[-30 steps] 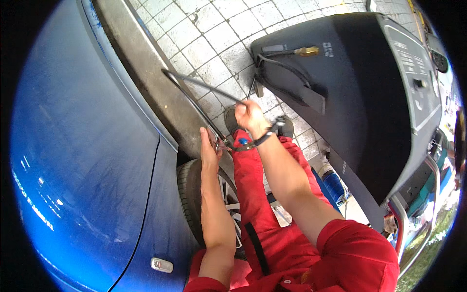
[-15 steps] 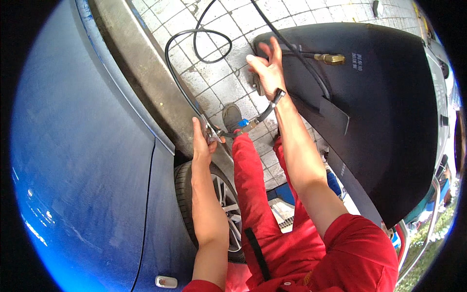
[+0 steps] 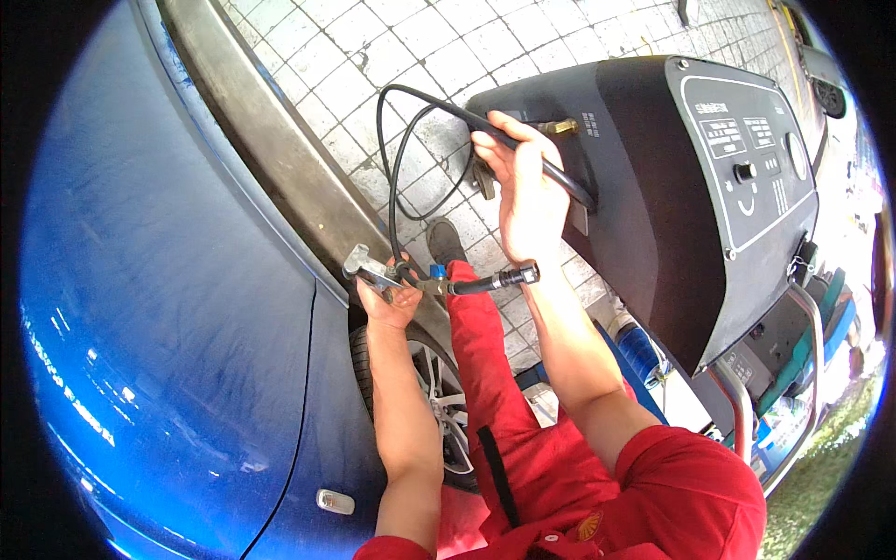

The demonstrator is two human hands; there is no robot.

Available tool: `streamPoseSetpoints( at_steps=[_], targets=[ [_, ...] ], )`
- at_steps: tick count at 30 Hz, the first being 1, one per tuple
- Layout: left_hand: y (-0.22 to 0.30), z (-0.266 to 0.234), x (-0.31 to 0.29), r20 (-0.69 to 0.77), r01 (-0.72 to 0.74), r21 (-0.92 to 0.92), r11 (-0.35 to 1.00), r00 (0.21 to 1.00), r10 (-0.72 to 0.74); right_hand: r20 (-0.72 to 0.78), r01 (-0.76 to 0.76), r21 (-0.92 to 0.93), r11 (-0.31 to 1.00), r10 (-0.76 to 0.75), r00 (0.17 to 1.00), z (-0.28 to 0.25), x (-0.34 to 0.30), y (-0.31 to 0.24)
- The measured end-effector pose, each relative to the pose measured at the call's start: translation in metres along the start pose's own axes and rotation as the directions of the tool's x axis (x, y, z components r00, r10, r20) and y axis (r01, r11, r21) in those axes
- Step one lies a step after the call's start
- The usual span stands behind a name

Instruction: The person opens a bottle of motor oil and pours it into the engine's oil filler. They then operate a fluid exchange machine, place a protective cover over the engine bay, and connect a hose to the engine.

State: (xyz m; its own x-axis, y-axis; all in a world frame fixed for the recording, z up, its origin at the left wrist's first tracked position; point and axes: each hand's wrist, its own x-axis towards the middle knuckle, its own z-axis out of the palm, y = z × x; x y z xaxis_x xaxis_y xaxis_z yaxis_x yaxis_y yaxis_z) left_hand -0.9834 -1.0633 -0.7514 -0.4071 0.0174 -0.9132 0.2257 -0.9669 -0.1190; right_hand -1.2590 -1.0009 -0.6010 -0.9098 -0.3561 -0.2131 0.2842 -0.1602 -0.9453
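My left hand (image 3: 392,301) is closed around a silver metal hook (image 3: 362,264) and the hose assembly beside it, next to the blue car's edge. From that hand a brass fitting with a blue valve lever (image 3: 438,272) leads into a short black hose end (image 3: 476,286). Its tip is a dark connector (image 3: 520,275), lying across my right wrist. My right hand (image 3: 534,191) has its fingers over the long black hose (image 3: 439,101), near where it meets the black machine (image 3: 635,159). The hose loops between both hands. Part of the left grip is hidden by the fittings.
A blue car body (image 3: 187,327) fills the left side, with a wheel (image 3: 439,401) below my left forearm. The machine carries a control panel (image 3: 747,140) and a brass fitting (image 3: 560,126). Metal rails (image 3: 817,373) stand at the right. The floor is white tile (image 3: 373,56).
My right hand has come down and taken hold of the hose. The left hand has raised the metal hook into fuller view. The machine's control panel now shows as the view has shifted.
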Motion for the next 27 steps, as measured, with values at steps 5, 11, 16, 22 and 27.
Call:
streamPoseSetpoints(
  at_steps=[5,11,16,22,27],
  targets=[
    [-0.012,0.016,-0.021,0.142,-0.032,-0.061,0.998,0.989,0.041,0.018,0.010,0.166,0.986,-0.013,1.000,-0.017,-0.049,-0.020],
    [-0.003,0.010,-0.026,0.042,-0.101,-0.013,0.995,0.994,0.102,-0.210,-0.202,0.633,0.748,0.417,0.884,-0.065,-0.125,0.012],
    [0.016,-0.008,-0.017,0.300,0.011,0.004,1.000,0.954,-0.012,-0.203,-0.479,0.681,0.554,0.771,0.603,-0.098,-0.143,0.126],
    [0.021,0.009,-0.001,0.328,0.013,0.090,0.996,0.944,-0.042,0.072,-0.720,0.612,0.328,0.883,0.463,-0.138,-0.059,0.280],
    [0.023,0.024,0.032,0.295,-0.008,0.126,0.992,0.955,-0.030,0.059,-0.832,0.515,0.205,0.960,0.274,-0.170,-0.016,0.381]
  ],
)
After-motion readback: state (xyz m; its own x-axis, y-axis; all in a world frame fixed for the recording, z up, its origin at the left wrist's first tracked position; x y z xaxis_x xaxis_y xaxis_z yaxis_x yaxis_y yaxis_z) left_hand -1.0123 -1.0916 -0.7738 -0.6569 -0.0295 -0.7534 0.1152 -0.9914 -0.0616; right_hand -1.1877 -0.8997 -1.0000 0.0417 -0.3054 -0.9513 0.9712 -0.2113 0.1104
